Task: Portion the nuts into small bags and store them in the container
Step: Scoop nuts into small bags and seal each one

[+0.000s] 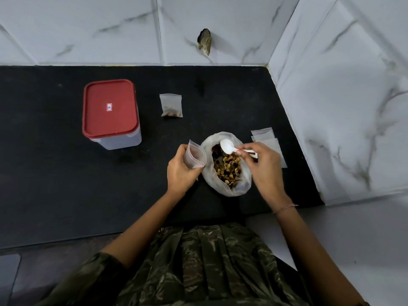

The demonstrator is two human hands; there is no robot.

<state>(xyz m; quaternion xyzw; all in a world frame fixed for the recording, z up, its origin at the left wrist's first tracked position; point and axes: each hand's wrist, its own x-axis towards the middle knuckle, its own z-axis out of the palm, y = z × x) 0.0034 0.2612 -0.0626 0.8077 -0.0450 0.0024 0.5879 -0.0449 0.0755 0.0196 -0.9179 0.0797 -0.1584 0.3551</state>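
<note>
- A large clear plastic bag (227, 186) sits open near the front edge of the desk (66, 184), toward its right side, its rolled-down mouth showing a heap of mixed nuts (227, 168), tan and dark brown.
- The left hand (180, 171) is closed around a small clear bag (195, 156), held upright with its mouth open, just left of the large bag; a little dark content shows near its top.
- The right hand (262, 166) pinches the handle of a white plastic spoon (228, 146), whose empty bowl hovers over the far rim of the large bag.
- One small bag with nuts (171, 105) settled at its bottom lies flat toward the back of the desk, well apart from the hands.
- A clear container (111, 114) with a red lid shut on it stands toward the back left of the desk, a small label at the lid's centre.
- A loose stack of empty small bags (268, 144) lies near the right edge, partly hidden by the right hand; at least three overlap, the exact number unclear.
- The desk is matt black, set into a corner of white marble-look tiled walls (353, 107) with grey veining; a dark chipped patch (205, 41) marks the back wall.
- Count: one container, one large bag, one spoon, one filled small bag, one small bag in hand.
- A thin thread band circles the right wrist; a camouflage-pattern garment (209, 266) fills the foreground.
</note>
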